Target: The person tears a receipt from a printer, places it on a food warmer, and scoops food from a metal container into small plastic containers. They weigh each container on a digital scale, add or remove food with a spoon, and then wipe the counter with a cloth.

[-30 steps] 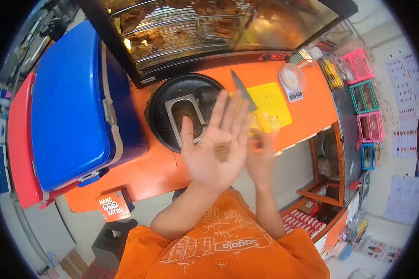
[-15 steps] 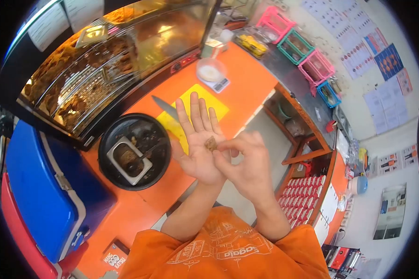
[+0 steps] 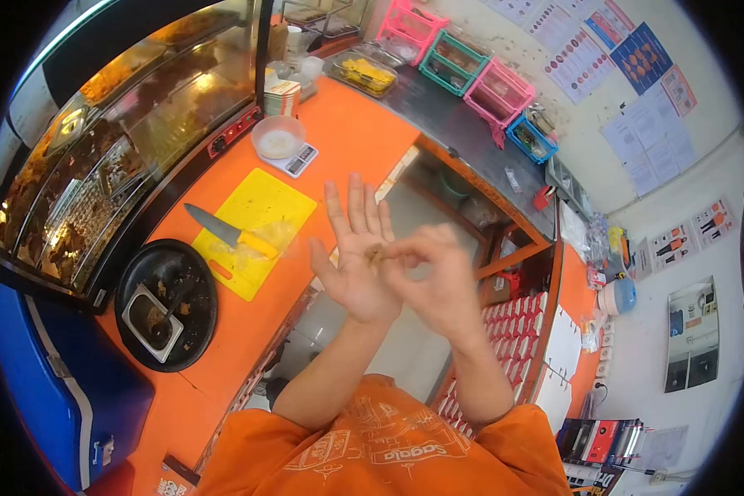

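My left hand [image 3: 361, 277] is held palm up with its fingers stretched out and the thumb apart. A small brown crumbly piece [image 3: 374, 252] rests on that palm; it looks like a bit of food, though its exact kind is not clear. My right hand [image 3: 438, 281] is over the palm, slightly blurred, with thumb and forefinger pinched at the edge of the piece. Left of the hands, a yellow cutting board [image 3: 285, 198] carries a knife [image 3: 227, 231] with a yellow handle and a crumpled clear plastic bag [image 3: 264, 236].
On the orange counter [image 3: 355, 124] are a round black tray [image 3: 198, 289] holding a metal container [image 3: 145, 339], and a kitchen scale [image 3: 293, 161] bearing a plastic bowl [image 3: 279, 136]. A glass food warmer [image 3: 132, 140] and blue cooler [image 3: 58, 397] stand left. Coloured baskets [image 3: 500, 87] line the back.
My view has swung right, so the counter items sit further left. The knife and board are now uncovered by my left hand. Both hands stay together, the right still pinching at the piece.
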Action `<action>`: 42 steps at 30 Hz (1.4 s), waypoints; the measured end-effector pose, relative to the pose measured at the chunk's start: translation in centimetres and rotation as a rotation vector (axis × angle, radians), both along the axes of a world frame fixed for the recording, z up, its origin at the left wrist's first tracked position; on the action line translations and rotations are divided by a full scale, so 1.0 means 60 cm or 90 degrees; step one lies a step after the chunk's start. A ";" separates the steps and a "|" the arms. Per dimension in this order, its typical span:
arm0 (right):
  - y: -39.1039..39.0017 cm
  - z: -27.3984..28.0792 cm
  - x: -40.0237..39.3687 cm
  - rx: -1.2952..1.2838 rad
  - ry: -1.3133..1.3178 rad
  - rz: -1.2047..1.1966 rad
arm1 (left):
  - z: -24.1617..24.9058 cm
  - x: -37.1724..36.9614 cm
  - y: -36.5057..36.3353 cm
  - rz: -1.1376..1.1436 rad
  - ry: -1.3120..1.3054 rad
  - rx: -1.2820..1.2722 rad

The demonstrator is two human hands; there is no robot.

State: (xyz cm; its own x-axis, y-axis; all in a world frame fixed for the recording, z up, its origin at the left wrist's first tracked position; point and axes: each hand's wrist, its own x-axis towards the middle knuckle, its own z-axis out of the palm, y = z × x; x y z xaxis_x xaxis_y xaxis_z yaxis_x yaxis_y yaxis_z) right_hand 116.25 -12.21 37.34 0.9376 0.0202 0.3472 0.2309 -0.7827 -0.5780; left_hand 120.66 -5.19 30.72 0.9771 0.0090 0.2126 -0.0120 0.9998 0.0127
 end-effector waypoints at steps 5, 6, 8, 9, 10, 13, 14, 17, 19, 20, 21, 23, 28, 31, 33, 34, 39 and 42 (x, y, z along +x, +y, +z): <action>-0.079 0.083 -0.007 -0.109 -0.077 -0.039 | 0.002 -0.004 -0.029 -0.141 0.018 -0.081; -0.086 0.098 -0.008 -0.120 -0.070 -0.038 | 0.002 -0.006 -0.031 -0.195 0.011 -0.097; -0.109 0.115 -0.006 -0.114 -0.065 -0.021 | 0.004 -0.015 -0.035 -0.226 0.028 -0.109; -0.120 0.124 -0.005 -0.097 -0.053 -0.001 | 0.005 -0.020 -0.036 -0.256 0.052 -0.111; -0.129 0.133 -0.007 -0.065 -0.027 0.022 | 0.008 -0.027 -0.035 -0.261 0.036 -0.113; -0.141 0.159 -0.020 0.092 0.028 0.095 | 0.010 -0.061 -0.016 -0.320 0.069 -0.064; -0.139 0.178 -0.030 0.097 0.017 0.132 | 0.008 -0.071 -0.009 -0.329 0.086 -0.040; -0.129 0.236 -0.076 0.088 -0.024 0.281 | 0.013 -0.095 0.005 -0.347 0.069 0.022; -0.121 0.290 -0.104 0.032 -0.003 0.444 | 0.028 -0.107 0.012 -0.364 0.057 0.021; -0.116 0.311 -0.117 0.007 0.029 0.520 | 0.034 -0.112 0.016 -0.360 0.081 0.039; -0.100 0.322 -0.136 0.007 0.023 0.516 | 0.039 -0.116 0.018 -0.363 0.076 0.043; -0.066 0.319 -0.167 0.063 -0.157 0.506 | 0.046 -0.119 0.025 -0.366 0.094 0.047; -0.052 0.271 -0.176 0.284 -0.256 0.449 | 0.083 -0.130 0.033 -0.372 0.150 -0.095; -0.098 0.284 -0.164 -0.304 -0.290 0.483 | 0.083 -0.119 0.032 -0.335 0.150 -0.144; -0.100 0.256 -0.154 -0.198 -0.217 0.356 | 0.074 -0.120 0.042 -0.289 0.099 -0.021; -0.097 0.238 -0.148 -0.149 -0.174 0.293 | 0.076 -0.116 0.044 -0.304 0.101 -0.064; -0.065 0.143 -0.108 -0.113 -0.045 0.107 | 0.077 -0.105 0.030 -0.292 0.062 -0.067; -0.060 0.103 -0.098 -0.136 -0.058 0.117 | 0.075 -0.107 0.021 -0.295 0.018 -0.069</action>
State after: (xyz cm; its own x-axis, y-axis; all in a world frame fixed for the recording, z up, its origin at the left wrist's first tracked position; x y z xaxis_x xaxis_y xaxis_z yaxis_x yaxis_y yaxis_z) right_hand 110.40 -15.82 43.51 0.8767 0.2687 0.3990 0.4233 -0.8249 -0.3746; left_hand 114.21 -3.93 35.23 0.8890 -0.4079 0.2080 0.4339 0.8956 -0.0981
